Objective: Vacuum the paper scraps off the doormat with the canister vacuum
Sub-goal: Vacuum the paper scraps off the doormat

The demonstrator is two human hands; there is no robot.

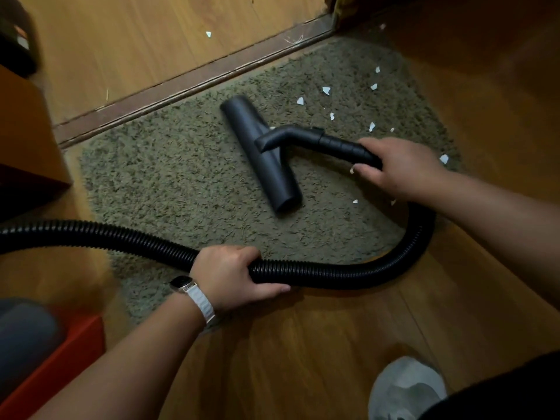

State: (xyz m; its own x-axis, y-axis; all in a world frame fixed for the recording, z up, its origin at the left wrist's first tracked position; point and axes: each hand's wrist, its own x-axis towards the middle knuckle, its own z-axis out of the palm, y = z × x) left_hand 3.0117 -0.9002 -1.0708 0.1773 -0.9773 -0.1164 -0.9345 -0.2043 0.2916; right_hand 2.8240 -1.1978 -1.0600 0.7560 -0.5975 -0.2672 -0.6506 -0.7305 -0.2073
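Mid-sweep: the right hand (pixel 403 168) grips the nozzle (pixel 262 153) tube at frame centre on the doormat (pixel 181 183); the left hand (pixel 233 275) clasps the hose (pixel 333 275). Paper scraps (pixel 325 90) (upper right) likely need the next pass.

Both your forearms are bare. Your left wrist wears a square-faced watch (pixel 181 282) on a white band (pixel 200 304). A grey sock (pixel 406 389) covers your foot, near right.

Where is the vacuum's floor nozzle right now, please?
In the head view, the nozzle lies mid-doormat, just left of the right hand and the paper scraps.
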